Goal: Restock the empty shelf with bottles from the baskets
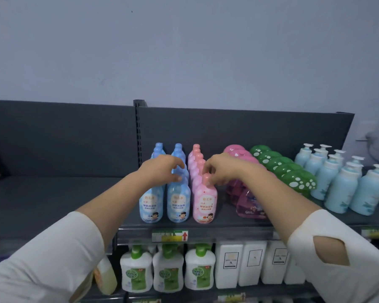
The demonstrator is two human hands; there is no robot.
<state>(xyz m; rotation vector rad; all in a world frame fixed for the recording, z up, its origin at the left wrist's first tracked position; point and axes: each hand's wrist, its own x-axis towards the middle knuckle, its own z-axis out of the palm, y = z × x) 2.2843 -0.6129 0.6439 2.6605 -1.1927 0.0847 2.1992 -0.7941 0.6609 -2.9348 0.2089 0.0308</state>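
Grey wall [184,51] behind, dark shelving under it. Top shelf [228,226] is stocked in rows on its right half.

Pink bottle [205,199]: upright at the front edge of the top shelf, heading a pink row that runs to the back panel. Right hand [222,169] is on its cap, thumb and fingertips pinched narrow round the neck. Just beside it toward the left edge, blue bottle [178,202] heads its own row. Left hand [162,169] curls over its top, fingers closed on the cap.

Handling, my judgement: rigid glossy plastic, probably full, so fairly heavy and low-weighted. Smooth sides look slippery. The cap gives a small grip, good for nudging and squaring a bottle but poor for lifting. For a carry I take the waist below the shoulder. Rows stand close, so a sideways shove could topple neighbours.

Outward: second blue row [151,202] nearest the left edge. Toward the right edge are pink mushroom-capped bottles [239,154], green mushroom caps [289,169] and pale blue pump bottles [341,186]. Lower shelf: green-capped white bottles [169,272], white boxy containers [228,265]. Left bay [53,200] is likely the next one to fill. Baskets not in view.
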